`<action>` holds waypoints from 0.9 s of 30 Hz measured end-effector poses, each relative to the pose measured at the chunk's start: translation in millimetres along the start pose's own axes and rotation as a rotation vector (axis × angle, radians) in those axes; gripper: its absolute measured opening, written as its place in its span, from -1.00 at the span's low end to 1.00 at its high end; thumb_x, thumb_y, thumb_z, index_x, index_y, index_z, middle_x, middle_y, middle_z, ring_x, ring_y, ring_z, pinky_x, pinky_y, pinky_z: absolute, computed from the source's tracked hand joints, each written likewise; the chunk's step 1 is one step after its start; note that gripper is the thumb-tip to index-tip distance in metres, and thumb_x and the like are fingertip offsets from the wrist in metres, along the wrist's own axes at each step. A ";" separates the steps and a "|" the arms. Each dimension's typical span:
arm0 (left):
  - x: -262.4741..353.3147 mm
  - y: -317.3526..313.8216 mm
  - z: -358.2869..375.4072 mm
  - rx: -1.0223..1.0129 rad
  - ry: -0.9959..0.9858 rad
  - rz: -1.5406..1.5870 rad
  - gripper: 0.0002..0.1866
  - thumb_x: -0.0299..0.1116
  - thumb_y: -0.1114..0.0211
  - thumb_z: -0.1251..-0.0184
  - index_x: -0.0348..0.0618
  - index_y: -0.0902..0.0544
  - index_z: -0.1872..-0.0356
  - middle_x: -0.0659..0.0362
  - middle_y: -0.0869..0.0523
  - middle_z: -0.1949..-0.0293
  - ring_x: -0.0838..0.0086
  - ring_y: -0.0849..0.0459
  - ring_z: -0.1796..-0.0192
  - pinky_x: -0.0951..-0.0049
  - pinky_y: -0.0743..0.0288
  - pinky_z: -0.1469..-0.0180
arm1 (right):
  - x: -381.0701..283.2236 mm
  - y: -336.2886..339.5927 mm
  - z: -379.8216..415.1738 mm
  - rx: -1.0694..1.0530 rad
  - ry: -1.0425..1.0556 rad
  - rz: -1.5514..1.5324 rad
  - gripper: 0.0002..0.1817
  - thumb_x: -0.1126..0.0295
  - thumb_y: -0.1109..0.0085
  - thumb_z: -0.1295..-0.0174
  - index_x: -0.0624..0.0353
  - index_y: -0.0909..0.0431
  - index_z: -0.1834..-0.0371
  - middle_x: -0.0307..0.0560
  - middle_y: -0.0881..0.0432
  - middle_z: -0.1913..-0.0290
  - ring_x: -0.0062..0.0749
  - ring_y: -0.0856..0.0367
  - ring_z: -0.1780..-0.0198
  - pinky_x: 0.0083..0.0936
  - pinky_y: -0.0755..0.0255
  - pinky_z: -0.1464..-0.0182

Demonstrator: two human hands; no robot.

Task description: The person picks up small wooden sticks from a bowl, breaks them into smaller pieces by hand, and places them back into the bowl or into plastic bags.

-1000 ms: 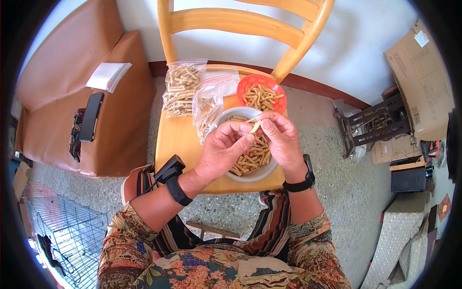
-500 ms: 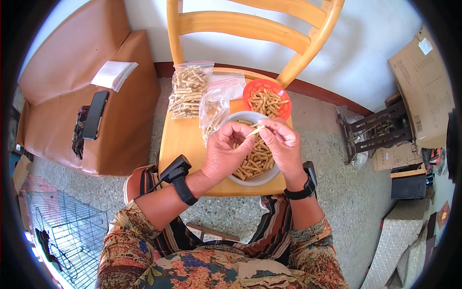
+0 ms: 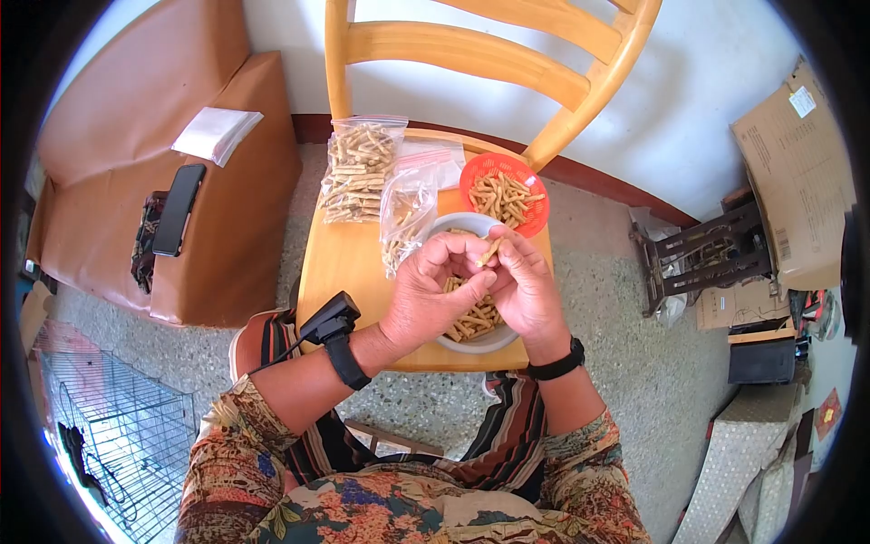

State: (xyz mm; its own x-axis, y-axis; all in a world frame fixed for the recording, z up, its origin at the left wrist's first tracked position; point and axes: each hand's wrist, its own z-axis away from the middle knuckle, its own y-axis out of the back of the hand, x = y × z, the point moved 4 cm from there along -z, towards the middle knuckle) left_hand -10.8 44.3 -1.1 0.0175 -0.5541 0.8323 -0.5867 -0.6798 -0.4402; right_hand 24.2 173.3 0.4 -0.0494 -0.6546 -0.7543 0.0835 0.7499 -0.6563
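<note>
Between my hands is a short tan stick like a piece of dried root [image 3: 489,251]. My right hand [image 3: 528,295] pinches it between thumb and fingers. Curled in from the other side, my left hand [image 3: 438,286] has its fingertips at the same stick. Right below both hands is a grey-white bowl [image 3: 501,338] of similar root pieces, partly hidden by them. A red basket [image 3: 541,220] with more pieces stands just beyond the bowl. Left of it, a small clear plastic bag [image 3: 408,210] holds some pieces, beside a fuller zip bag [image 3: 353,172].
Everything worked on rests on a wooden chair seat [image 3: 340,272]. A brown sofa [image 3: 236,199] at the left carries a phone [image 3: 179,210] and a stack of plastic bags [image 3: 217,134]. A wire cage [image 3: 127,426] sits lower left; a cardboard box [image 3: 797,172] stands at right.
The root piece has turned from slanting nearly level to more upright between the fingers. My right hand has rolled and moved slightly toward my left hand, covering more of the bowl.
</note>
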 end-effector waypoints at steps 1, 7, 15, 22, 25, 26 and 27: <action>-0.6 0.8 -0.2 0.000 -0.001 0.000 -0.70 -0.68 -0.28 -0.25 -0.24 -0.51 0.02 0.24 -0.61 0.12 0.61 -0.58 0.02 0.52 -0.50 -0.09 | 2.6 0.4 -0.2 -0.014 -0.040 -0.058 -0.78 0.39 -0.12 -0.38 0.23 -0.56 -0.01 -0.20 -0.63 0.24 -0.50 -0.60 0.19 -0.57 -0.50 0.07; -4.7 5.8 0.7 0.050 0.020 0.031 -0.80 -0.57 -0.24 -0.35 -0.24 -0.53 0.04 0.22 -0.61 0.10 0.63 -0.58 0.04 0.53 -0.51 -0.02 | -2.7 -3.2 3.3 0.136 0.128 0.305 -0.79 0.46 -0.14 -0.36 0.27 -0.57 0.00 -0.19 -0.60 0.16 -0.60 -0.56 0.17 -0.62 -0.49 0.07; -6.2 -11.0 17.9 0.103 0.224 0.113 -0.89 -0.44 -0.14 -0.46 -0.25 -0.52 0.11 0.34 -0.53 0.32 0.74 -0.46 0.31 0.67 -0.40 0.24 | -47.9 -56.9 -7.2 0.112 0.601 0.929 -0.82 0.67 -0.16 -0.24 0.34 -0.59 0.10 -0.12 -0.59 0.11 -0.58 -0.58 0.10 -0.65 -0.47 0.06; -4.5 -21.7 24.7 -0.167 0.038 -0.223 -0.91 -0.50 -0.20 -0.36 -0.30 -0.58 0.20 0.22 -0.56 0.41 0.68 -0.46 0.38 0.60 -0.38 0.36 | -32.4 -105.0 -51.7 -0.215 0.687 1.536 -0.85 0.62 -0.25 -0.14 0.23 -0.66 0.22 -0.13 -0.64 0.27 -0.52 -0.60 0.29 -0.62 -0.48 0.22; 0.5 -22.0 25.6 -0.165 0.024 -0.162 -0.91 -0.51 -0.19 -0.36 -0.32 -0.57 0.20 0.20 -0.57 0.40 0.68 -0.49 0.35 0.60 -0.41 0.31 | -31.5 -92.7 -47.7 -0.131 0.653 1.448 -0.89 0.56 -0.25 -0.19 0.23 -0.66 0.22 -0.16 -0.63 0.31 -0.56 -0.59 0.33 -0.63 -0.47 0.24; -1.2 -19.3 26.4 -0.150 0.064 -0.184 -0.91 -0.51 -0.18 -0.37 -0.32 -0.57 0.20 0.22 -0.58 0.39 0.69 -0.49 0.33 0.60 -0.43 0.28 | -34.3 -83.7 -41.1 -0.042 0.622 1.325 -0.90 0.54 -0.24 -0.21 0.23 -0.66 0.22 -0.16 -0.63 0.31 -0.58 -0.58 0.32 -0.63 -0.46 0.25; -2.5 -18.6 26.6 -0.142 0.109 -0.201 -0.92 -0.51 -0.18 -0.38 -0.31 -0.57 0.21 0.23 -0.59 0.37 0.70 -0.49 0.31 0.61 -0.44 0.26 | -41.3 -76.3 -34.3 0.039 0.545 1.306 -0.91 0.53 -0.21 -0.26 0.26 -0.65 0.21 -0.17 -0.64 0.30 -0.62 -0.58 0.30 -0.66 -0.45 0.23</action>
State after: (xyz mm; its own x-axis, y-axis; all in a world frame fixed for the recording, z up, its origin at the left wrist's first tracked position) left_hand 21.6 45.5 -3.9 0.0625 -0.3541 0.9331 -0.6882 -0.6924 -0.2167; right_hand -14.2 146.4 81.0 -0.2885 0.6232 -0.7270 0.3939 0.7692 0.5031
